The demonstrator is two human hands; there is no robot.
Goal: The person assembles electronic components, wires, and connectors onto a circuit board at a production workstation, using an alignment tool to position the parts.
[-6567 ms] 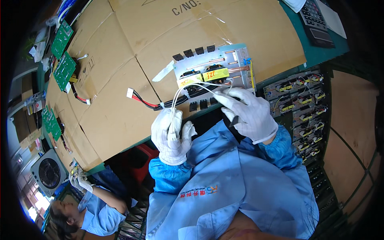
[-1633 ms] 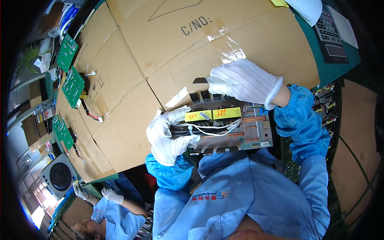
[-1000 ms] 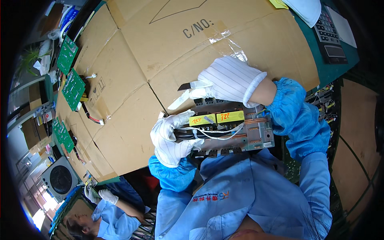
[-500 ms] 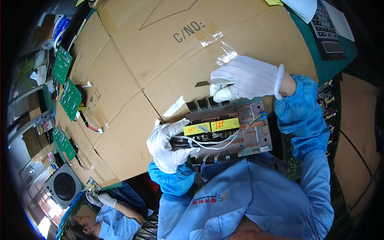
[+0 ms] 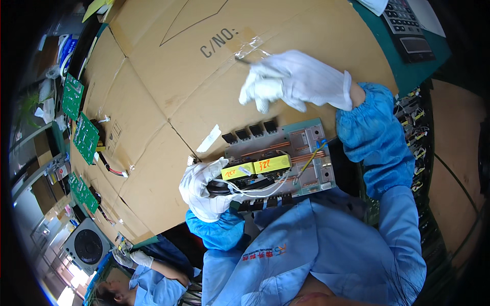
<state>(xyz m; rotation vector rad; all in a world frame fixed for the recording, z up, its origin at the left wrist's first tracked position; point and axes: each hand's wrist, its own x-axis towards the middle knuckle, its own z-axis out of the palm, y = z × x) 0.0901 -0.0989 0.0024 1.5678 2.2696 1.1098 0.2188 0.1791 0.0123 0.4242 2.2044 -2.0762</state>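
Observation:
My left hand (image 5: 201,188), in a white glove, is closed round the left end of a circuit board (image 5: 306,135), gripping it by the dark parts there. The board carries two yellow-taped blocks (image 5: 256,167), white wires (image 5: 260,194), copper-coloured strips and black upright components (image 5: 256,130) along its edges. A blue-and-yellow wire (image 5: 311,160) stands up near its right end. Above the board, over the cardboard, is my gloved right hand (image 5: 291,81). Its fingers are bent and somewhat blurred, and a thin dark strip-like tool (image 5: 242,60) sticks out past them.
Cardboard (image 5: 148,148) covers the table. Several green circuit boards (image 5: 86,137) with leads lie along its left edge. A calculator (image 5: 411,38) is at the far right. More boards (image 5: 412,137) stand at my right. A co-worker (image 5: 148,280) sits at lower left beside a fan (image 5: 88,246).
My right hand has risen away from the board, up and left, with the thin tool. The blue-and-yellow wire now stands differently. My left hand keeps the board, slightly shifted left in view.

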